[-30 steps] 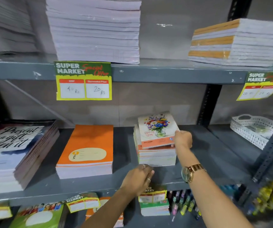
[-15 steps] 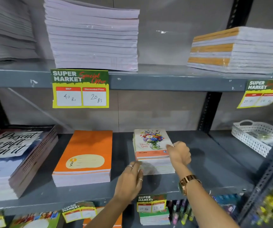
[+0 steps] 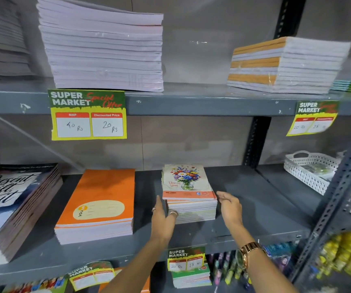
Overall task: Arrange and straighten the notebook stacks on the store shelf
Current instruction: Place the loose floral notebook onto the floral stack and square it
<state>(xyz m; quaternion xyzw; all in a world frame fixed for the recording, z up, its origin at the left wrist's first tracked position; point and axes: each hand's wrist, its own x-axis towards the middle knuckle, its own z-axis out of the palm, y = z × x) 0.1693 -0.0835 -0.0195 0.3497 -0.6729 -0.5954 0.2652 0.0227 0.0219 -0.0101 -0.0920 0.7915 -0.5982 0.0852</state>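
A person's two bare hands flank a small stack of notebooks topped by a flower-bouquet cover (image 3: 188,182) on the middle grey metal shelf (image 3: 255,199) of a store rack. The left hand (image 3: 163,218), rings on its fingers, is held flat and open with fingers together, against the stack's left front corner. The right hand (image 3: 230,206), a gold-toned watch (image 3: 247,253) on its wrist, is open with fingers loosely spread, just beside the stack's right edge; neither hand grips anything. To the left sit a stack of orange-covered notebooks (image 3: 100,206) and, further left, a taller pile of large notebooks with script lettering (image 3: 11,204). A green-and-yellow "Super Market" price tag (image 3: 88,115) hangs from the shelf above.
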